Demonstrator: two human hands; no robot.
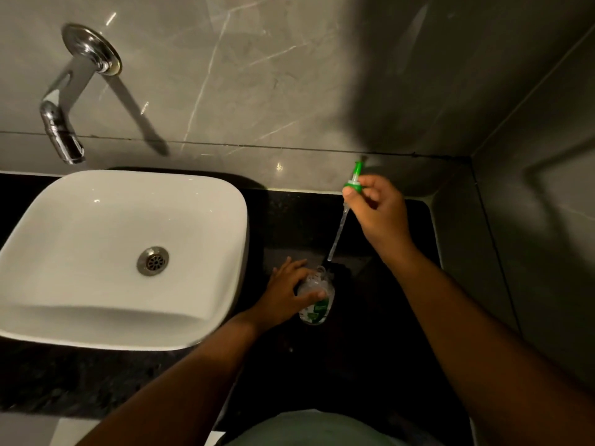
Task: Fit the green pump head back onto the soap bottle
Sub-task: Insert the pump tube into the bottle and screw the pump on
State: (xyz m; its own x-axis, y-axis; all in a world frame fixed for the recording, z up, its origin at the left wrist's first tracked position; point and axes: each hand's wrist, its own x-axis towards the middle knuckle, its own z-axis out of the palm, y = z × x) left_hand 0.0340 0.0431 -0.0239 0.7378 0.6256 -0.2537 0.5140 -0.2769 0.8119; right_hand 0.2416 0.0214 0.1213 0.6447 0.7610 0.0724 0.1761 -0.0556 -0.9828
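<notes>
A clear soap bottle (317, 299) with a green label stands on the dark counter right of the basin, its neck open. My left hand (285, 292) wraps around its left side and holds it. My right hand (375, 209) is raised above and to the right, pinching the green pump head (354, 178) at its collar. The pump's clear dip tube (338, 231) hangs down and left, its tip a short way above the bottle's mouth and not inside it.
A white square basin (122, 252) with a metal drain fills the left. A chrome wall tap (64, 101) juts out above it. Grey tiled walls close in behind and on the right. The black stone counter (380, 317) surrounds the bottle.
</notes>
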